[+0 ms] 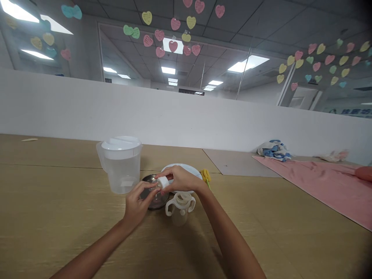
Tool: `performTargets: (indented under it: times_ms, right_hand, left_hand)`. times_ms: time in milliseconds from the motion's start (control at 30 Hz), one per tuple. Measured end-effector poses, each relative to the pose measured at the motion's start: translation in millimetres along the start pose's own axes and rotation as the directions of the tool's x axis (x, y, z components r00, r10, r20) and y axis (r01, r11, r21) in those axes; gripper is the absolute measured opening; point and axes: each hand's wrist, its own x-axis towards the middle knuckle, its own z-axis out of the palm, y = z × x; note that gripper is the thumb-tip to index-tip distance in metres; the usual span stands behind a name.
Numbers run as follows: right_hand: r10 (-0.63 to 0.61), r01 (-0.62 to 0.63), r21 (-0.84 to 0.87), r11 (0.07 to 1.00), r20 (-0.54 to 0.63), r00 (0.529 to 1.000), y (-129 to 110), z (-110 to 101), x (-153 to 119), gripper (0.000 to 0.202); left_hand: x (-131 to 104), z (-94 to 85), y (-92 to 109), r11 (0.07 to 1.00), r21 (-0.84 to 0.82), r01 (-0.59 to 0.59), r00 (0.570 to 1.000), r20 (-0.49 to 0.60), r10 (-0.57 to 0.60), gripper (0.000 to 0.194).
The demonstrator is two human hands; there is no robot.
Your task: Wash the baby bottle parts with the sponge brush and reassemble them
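Note:
My right hand [181,179] grips a small white cap [163,182] between thumb and fingers. From the left, my left hand [139,199] pinches a clear piece joined to or touching that cap; its exact shape is hard to make out. Both hands are above a dark metal dish [158,203]. Just in front of them stands a clear bottle [179,217] with two white handles and an open top. Behind my right hand lies a pale blue-white plate [186,168], partly hidden.
A lidded translucent pitcher [124,166] stands left of the dish. A yellow flower-like item [205,175] is beside the plate. Farther right are a grey mat [238,164], a pink cloth [319,182] and a crumpled blue-and-white cloth [274,150] by the white wall.

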Motion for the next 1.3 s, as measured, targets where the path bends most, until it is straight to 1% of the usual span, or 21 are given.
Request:
performTargets:
  times_ms: [100, 167, 200, 267, 300, 333, 367, 433, 500, 567, 600, 700, 767, 800, 833, 867, 933, 1033, 1133, 1300]
  right_hand:
    - [-0.048, 0.049, -0.015, 0.999, 0.056, 0.997, 0.9, -0.2, 0.0, 0.042]
    - [-0.035, 0.038, -0.056, 0.998, 0.053, 0.998, 1.7, -3.6, -2.0, 0.037]
    - [-0.016, 0.018, -0.085, 0.996, 0.031, 0.999, 2.3, -7.0, -3.9, 0.036]
    - [0.041, -0.051, -0.134, 0.99, -0.078, 0.996, 4.2, -16.8, -10.0, 0.036]
    - [0.072, -0.096, -0.142, 0.985, -0.161, 0.984, 5.3, -22.4, -14.1, 0.037]
    - [0.107, -0.142, -0.128, 0.982, -0.247, 0.963, 6.4, -27.6, -18.7, 0.038]
    - [0.137, -0.178, -0.099, 0.979, -0.321, 0.937, 7.4, -31.7, -23.5, 0.038]
    - [0.167, -0.198, -0.033, 0.98, -0.41, 0.897, 9.3, -33.6, -33.6, 0.038]
    - [0.149, -0.16, 0.015, 0.987, -0.459, 0.876, 11.7, -24.8, -43.2, 0.035]
    - [0.116, -0.107, 0.047, 0.993, -0.499, 0.859, 15.6, -6.4, -52.0, 0.032]
    - [0.097, -0.084, 0.048, 0.995, -0.54, 0.836, 18.4, 4.7, -56.0, 0.032]
    - [0.043, -0.046, 0.013, 0.999, -0.677, 0.735, 29.0, 36.6, -65.7, 0.028]
    - [-0.019, -0.022, -0.045, 0.999, -0.742, 0.67, 36.5, 51.1, -69.5, 0.025]
    - [-0.05, -0.015, -0.079, 0.997, -0.762, 0.645, 39.9, 56.0, -70.7, 0.024]
    - [-0.087, -0.008, -0.119, 0.993, -0.766, 0.637, 42.9, 59.7, -71.5, 0.023]
    - [-0.117, -0.004, -0.156, 0.988, -0.759, 0.641, 45.6, 62.4, -72.0, 0.023]
    - [-0.157, 0.005, -0.208, 0.978, -0.723, 0.673, 49.7, 66.6, -72.8, 0.023]
    - [-0.15, 0.007, -0.207, 0.978, -0.688, 0.71, 54.0, 72.0, -73.8, 0.026]
    - [-0.138, -0.001, -0.197, 0.98, -0.688, 0.712, 56.4, 75.5, -74.5, 0.029]
    - [-0.158, -0.001, -0.222, 0.975, -0.7, 0.697, 56.9, 74.6, -74.7, 0.03]
  left_hand:
    - [1.5, 0.4, -0.2, 1.0, -0.013, -0.013, 1.0, 0.01, 0.014, 0.015]
    - [1.3, 1.4, -1.3, 1.0, -0.029, 0.009, 1.0, 0.014, -0.008, 0.019]
    - [0.8, 2.2, -2.0, 0.999, -0.04, 0.027, 1.0, 0.002, -0.027, 0.021]
    - [-1.0, 4.1, -3.4, 0.997, -0.057, 0.056, 0.998, -0.032, -0.057, 0.02]
    - [-2.4, 5.3, -3.7, 0.996, -0.062, 0.063, 0.997, -0.04, -0.065, 0.017]
    - [-4.2, 6.7, -3.7, 0.996, -0.064, 0.063, 0.997, -0.033, -0.066, 0.015]
    - [-6.4, 8.2, -3.2, 0.996, -0.066, 0.061, 0.998, -0.005, -0.062, 0.016]
    - [-11.9, 11.6, -0.9, 0.995, -0.079, 0.069, 0.994, 0.095, -0.062, 0.018]
    - [-17.7, 14.8, 2.7, 0.99, -0.098, 0.1, 0.974, 0.212, -0.077, 0.02]
    - [-22.5, 16.9, 6.1, 0.984, -0.116, 0.134, 0.948, 0.306, -0.093, 0.023]
    - [-24.4, 17.5, 7.3, 0.981, -0.128, 0.146, 0.938, 0.333, -0.096, 0.025]
    - [-28.2, 18.8, 8.7, 0.971, -0.174, 0.164, 0.934, 0.343, -0.096, 0.028]
    - [-30.5, 20.0, 8.7, 0.965, -0.188, 0.181, 0.93, 0.353, -0.105, 0.022]
    - [-31.8, 20.8, 8.7, 0.964, -0.184, 0.19, 0.924, 0.365, -0.113, 0.02]
    - [-33.1, 21.8, 8.8, 0.965, -0.173, 0.196, 0.916, 0.383, -0.117, 0.021]
    - [-34.4, 22.7, 8.9, 0.968, -0.16, 0.193, 0.906, 0.408, -0.113, 0.025]
    - [-36.6, 24.5, 9.4, 0.977, -0.136, 0.165, 0.885, 0.458, -0.086, 0.034]
    - [-38.0, 26.1, 9.4, 0.989, -0.102, 0.108, 0.862, 0.505, -0.042, 0.042]
    - [-37.5, 27.1, 8.0, 0.994, -0.064, 0.087, 0.858, 0.512, -0.042, 0.042]
    - [-37.5, 28.4, 5.4, 0.995, -0.043, 0.085, 0.853, 0.519, -0.051, 0.039]
